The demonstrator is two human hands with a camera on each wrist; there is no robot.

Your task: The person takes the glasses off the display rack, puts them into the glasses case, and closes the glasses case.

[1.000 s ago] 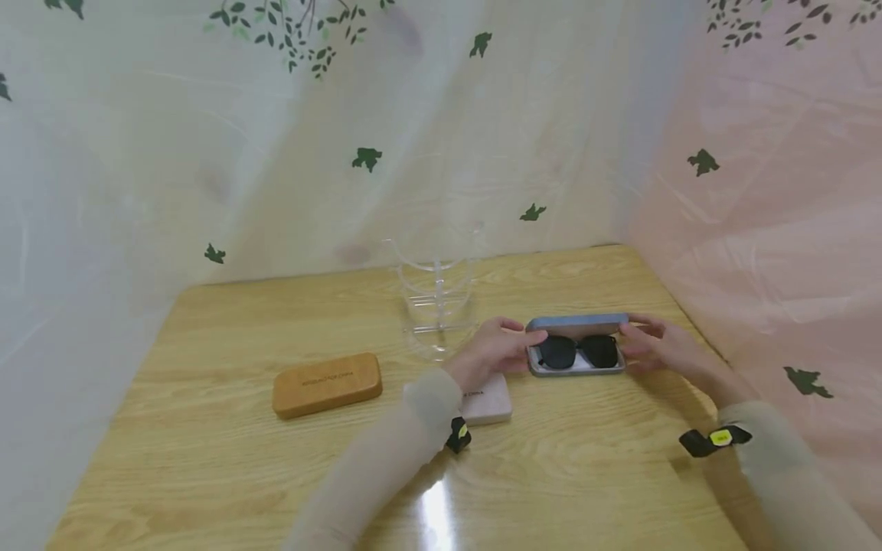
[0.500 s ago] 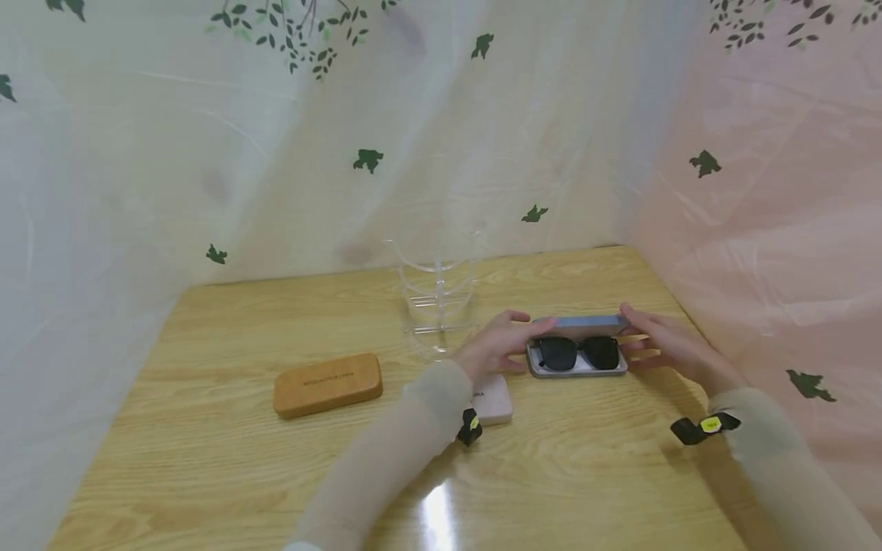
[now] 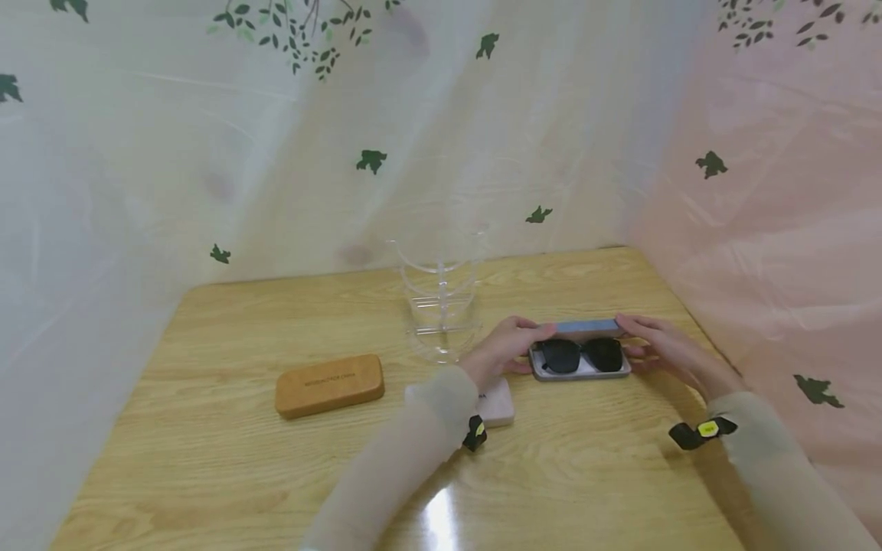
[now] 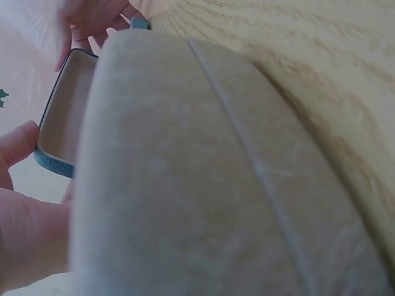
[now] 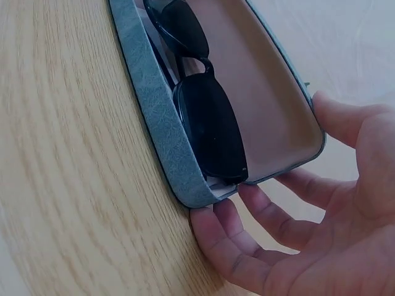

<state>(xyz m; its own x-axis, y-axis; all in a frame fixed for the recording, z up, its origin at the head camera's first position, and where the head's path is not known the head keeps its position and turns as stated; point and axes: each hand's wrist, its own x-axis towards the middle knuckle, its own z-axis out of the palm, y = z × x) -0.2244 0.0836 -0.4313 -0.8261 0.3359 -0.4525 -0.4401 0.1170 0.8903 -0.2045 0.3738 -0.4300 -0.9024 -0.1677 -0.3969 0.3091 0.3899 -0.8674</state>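
A blue-grey glasses case (image 3: 586, 327) lies on the table at the right with its lid raised. Inside it sit black sunglasses (image 3: 603, 356), lenses toward me. My left hand (image 3: 501, 346) holds the case's left end, thumb on the lid's corner. At the other end my right hand (image 3: 670, 350) has its thumb on the lid's edge. In the right wrist view, this hand's fingers (image 5: 271, 216) touch the lower corner of the case (image 5: 145, 92). The left wrist view shows the left thumb (image 4: 18, 145) against the lid (image 4: 65, 105); a pale case (image 4: 166, 154) hides much there.
The pale glasses case (image 3: 498, 402) lies under my left forearm, partly hidden by it. A tan glasses case (image 3: 329, 385) is further left. Behind them stands a clear tiered display stand (image 3: 442, 306). Leaf-patterned curtains (image 3: 289, 168) border the table at the back and sides.
Both thumbs have shifted up onto the lid's corners, the right one from the case's right side. The lid has tilted slightly lower over the sunglasses. The other cases and the stand stay put.
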